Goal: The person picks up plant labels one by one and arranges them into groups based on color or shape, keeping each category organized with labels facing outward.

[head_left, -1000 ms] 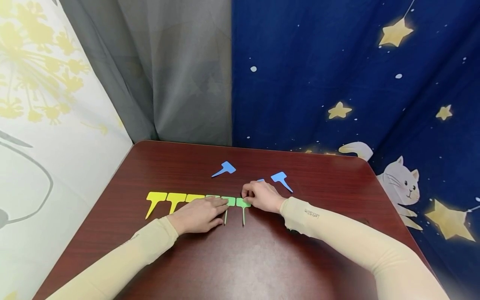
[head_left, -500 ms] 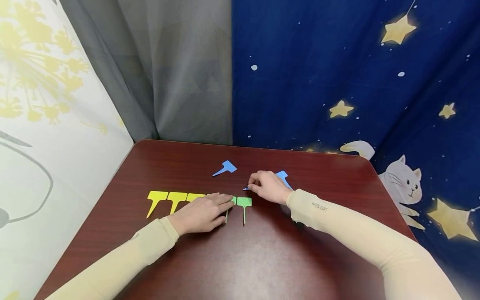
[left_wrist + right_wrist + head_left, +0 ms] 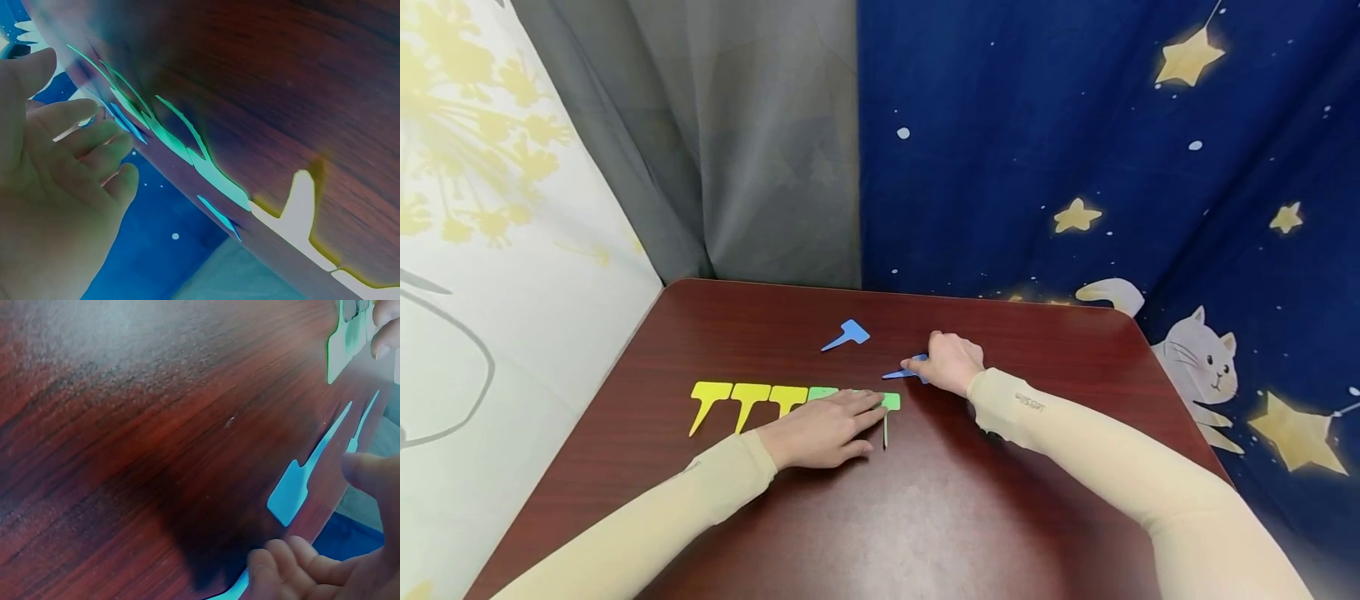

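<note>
My left hand (image 3: 831, 429), fingers extended, lies over the row of green T-shaped plant labels (image 3: 822, 392) and covers part of them. Whether it touches them I cannot tell. In the right wrist view, my right hand (image 3: 331, 562) has its fingers bent and its thumb apart from them. Its fingertips are at a blue plant label (image 3: 232, 592), mostly cut off by the frame and hidden under the hand in the head view. Beside the thumb lies another blue plant label (image 3: 290, 494) on the table. A third blue plant label (image 3: 850, 332) lies farther back.
Three yellow plant labels (image 3: 711, 390) continue the row to the left of the green ones, stems toward the person. All lie flat on a dark red wooden table (image 3: 880, 517). Grey (image 3: 775, 150) and blue (image 3: 1000, 150) curtains hang behind its far edge.
My right hand has moved away from the green labels, back and to the right, past the middle blue label. My left hand has slid right along the row, over more green labels.
</note>
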Tool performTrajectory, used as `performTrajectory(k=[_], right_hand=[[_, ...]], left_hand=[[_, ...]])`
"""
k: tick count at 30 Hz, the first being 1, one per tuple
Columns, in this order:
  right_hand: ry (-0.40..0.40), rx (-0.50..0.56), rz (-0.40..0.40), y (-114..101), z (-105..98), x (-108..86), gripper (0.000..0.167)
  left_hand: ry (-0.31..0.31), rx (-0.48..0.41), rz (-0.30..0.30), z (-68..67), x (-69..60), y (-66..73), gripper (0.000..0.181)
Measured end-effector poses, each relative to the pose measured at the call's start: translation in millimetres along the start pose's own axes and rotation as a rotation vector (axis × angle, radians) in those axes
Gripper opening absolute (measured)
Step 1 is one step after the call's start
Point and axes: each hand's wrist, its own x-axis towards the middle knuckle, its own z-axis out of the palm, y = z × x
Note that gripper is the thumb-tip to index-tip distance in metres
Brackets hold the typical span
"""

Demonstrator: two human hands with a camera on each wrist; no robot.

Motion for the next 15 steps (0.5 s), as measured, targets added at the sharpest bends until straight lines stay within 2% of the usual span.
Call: performTrajectory(k=[5,15], right_hand=[[-0.058,-0.027,0.05,2.8,4.6,2.4,0.052],[-0.088,-0.005,0.063,2.4,9.0,10.3,0.048]], left_hand=[[-0.058,0.008,-0.015,2.9,6.1,2.5,0.067],[-0.091,-0.03,-0.041,6.2,10.1,3.2,0.069]])
